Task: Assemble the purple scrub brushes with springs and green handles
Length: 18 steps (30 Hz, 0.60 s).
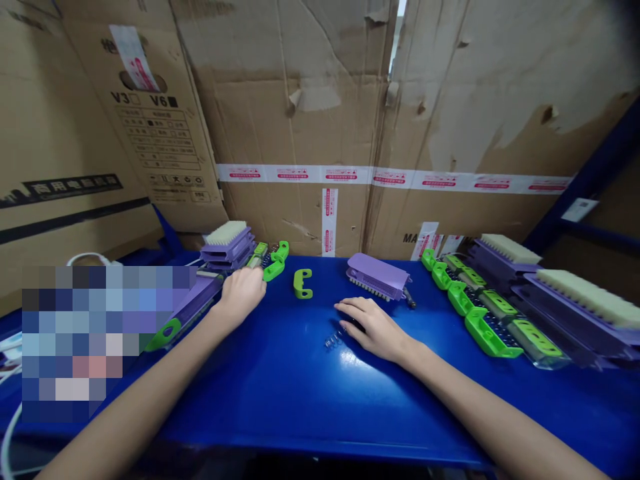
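My left hand [244, 295] is at the back left of the blue table, its fingers curled closed. Just beyond them are a clear piece with a green top [259, 252] and green curved brackets [275, 265]; whatever the fingers grip is hidden. My right hand [370, 327] is low over the table, fingers stretched out and thumb apart. A coil spring [333, 339] lies by its thumb, its right end partly hidden under the hand. Behind this hand rests a purple brush body [377, 273], bristles downward. A single green bracket [302, 284] stands between my hands.
At right are a row of green brackets [463, 298], clear pieces with green tops [537, 340] and stacked purple brushes [575, 313]. More purple brushes [227, 247] are stacked at left. Cardboard [300, 120] walls the back. A blurred patch covers the far left.
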Available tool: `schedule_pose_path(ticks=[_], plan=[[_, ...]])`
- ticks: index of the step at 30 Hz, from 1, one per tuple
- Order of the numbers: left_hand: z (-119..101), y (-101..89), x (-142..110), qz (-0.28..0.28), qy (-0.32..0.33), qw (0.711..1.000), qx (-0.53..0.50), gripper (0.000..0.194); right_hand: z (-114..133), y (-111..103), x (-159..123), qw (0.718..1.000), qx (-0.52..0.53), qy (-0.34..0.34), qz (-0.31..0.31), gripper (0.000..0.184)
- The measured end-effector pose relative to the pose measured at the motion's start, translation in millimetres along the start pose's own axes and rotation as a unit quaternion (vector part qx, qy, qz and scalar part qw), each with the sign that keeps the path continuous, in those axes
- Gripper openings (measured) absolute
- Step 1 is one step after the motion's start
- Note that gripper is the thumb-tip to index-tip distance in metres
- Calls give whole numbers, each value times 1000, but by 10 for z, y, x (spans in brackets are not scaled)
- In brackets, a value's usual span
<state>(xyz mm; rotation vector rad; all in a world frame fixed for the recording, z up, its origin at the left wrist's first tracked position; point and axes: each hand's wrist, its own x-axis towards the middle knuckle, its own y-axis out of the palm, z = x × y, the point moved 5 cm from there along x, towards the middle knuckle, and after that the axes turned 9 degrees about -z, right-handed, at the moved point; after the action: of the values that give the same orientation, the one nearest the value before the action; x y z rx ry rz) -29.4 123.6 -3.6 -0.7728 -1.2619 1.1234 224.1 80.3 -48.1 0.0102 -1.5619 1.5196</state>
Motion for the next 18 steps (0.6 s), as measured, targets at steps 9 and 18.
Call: schedule_pose_path(ticks=[9, 18], plan=[[-25, 41, 49, -18, 28, 999, -4, 35, -25, -4, -8, 1000, 0, 3, -6, 36], [-166, 118, 64, -32, 90, 995, -25, 33, -29, 1, -7, 1000, 3, 6, -2, 35]])
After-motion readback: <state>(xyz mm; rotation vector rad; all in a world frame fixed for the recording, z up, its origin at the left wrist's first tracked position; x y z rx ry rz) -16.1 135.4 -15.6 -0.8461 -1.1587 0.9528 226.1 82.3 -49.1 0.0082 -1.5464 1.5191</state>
